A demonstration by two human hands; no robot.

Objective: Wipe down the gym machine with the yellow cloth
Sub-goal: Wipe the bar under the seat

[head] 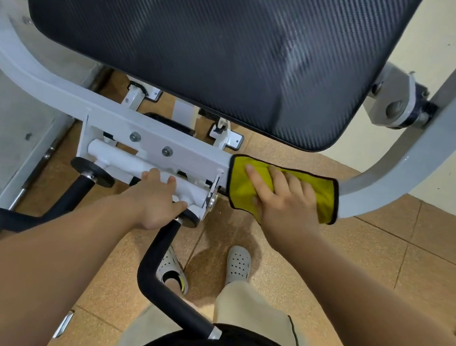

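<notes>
The right hand [282, 200] presses flat, fingers spread, on a fuzzy yellow cloth [320, 195] with dark edging, draped over the gym machine's smooth white metal bar [183, 142]. The left hand [154, 202] curls its fingers over a white tube bracket [119, 158] beside it. Above sits a black woven-texture pad [202, 37], with curved black foam handles [159, 279] below.

Gym: padded machine [201, 40], grip handles [169, 290]

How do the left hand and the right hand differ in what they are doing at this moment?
The right hand lies flat with spread fingers on the yellow cloth; the left hand touches bare metal, without cloth. The left hand curls around the white pivot tube; the right presses the grey frame bar. Both touch the machine.
</notes>
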